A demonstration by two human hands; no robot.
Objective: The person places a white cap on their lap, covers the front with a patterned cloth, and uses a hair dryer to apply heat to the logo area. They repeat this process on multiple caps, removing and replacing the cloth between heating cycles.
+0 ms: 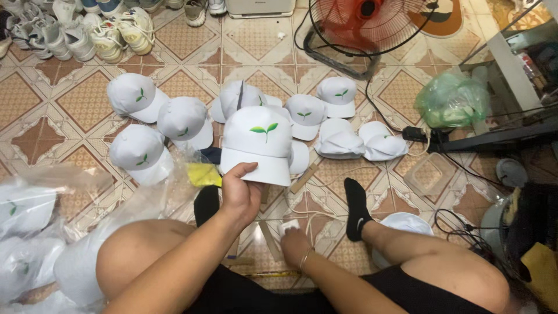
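Note:
My left hand grips the brim of a white cap with a green sprout emblem and holds it up in front of me, emblem facing me. My right hand rests low on the tiled floor between my legs, fingers closed on a small white item that I cannot make out. Several more white caps with the same emblem lie on the floor beyond, such as one at the left and one further back.
Clear plastic bags with caps lie at my left. A yellow cloth sits by my left foot. A floor fan, cables, a green bag and a clear box stand at right. Shoes line the back.

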